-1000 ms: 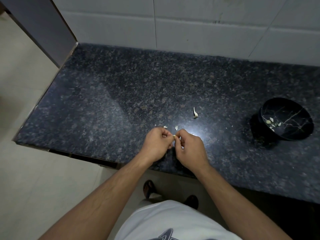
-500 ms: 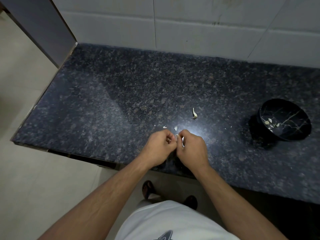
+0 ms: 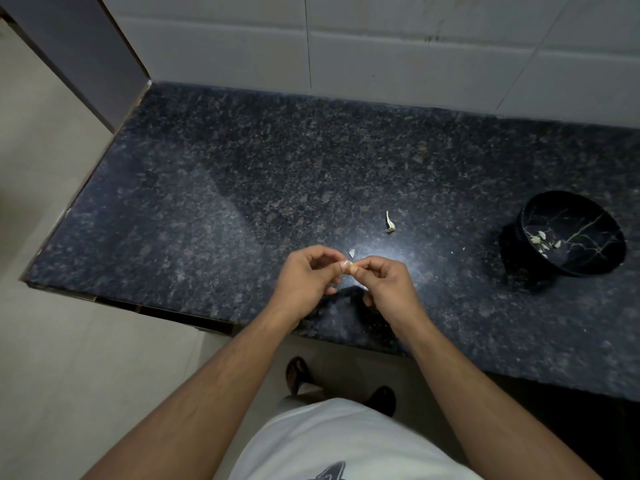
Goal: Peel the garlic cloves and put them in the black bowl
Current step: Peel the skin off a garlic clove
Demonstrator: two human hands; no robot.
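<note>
A: Start at the left. What is the left hand (image 3: pixel 304 277) doing?

B: Its fingers are curled in and its thumb tip meets the right hand (image 3: pixel 384 285) over the near edge of the bench (image 3: pixel 214 209). Between the two thumbs there is a small pale clove (image 3: pixel 347 266), pinched from both sides. Both hands grip it; neither is loose.

A: Is it peeled?

B: I cannot tell. It is mostly hidden by the fingertips. I would guess the skin is partly off, since a pale flake (image 3: pixel 352 252) lies on the bench just beyond the hands.

A: And further right?

B: A dry stem (image 3: pixel 390 224) lies alone on the bench, beyond the hands and a little right. Then, well apart at the far right, the bowl (image 3: pixel 571 206) stands on the bench with a few pale pieces (image 3: pixel 540 239) inside.

A: What could go wrong from here?

B: The clove is tiny and held only by fingertips close to the bench's front edge. If a nail slips or the skin tears suddenly, it could pop out and fall to the floor (image 3: pixel 86 358) by the person's feet. Also, the bowl is a fair reach away, so a slack grip during the carry could drop it on the speckled bench, where small bits are hard to spot.

A: Anything else?

B: Bits of skin may cling to the fingers and end up in the bowl with the clove.
</note>
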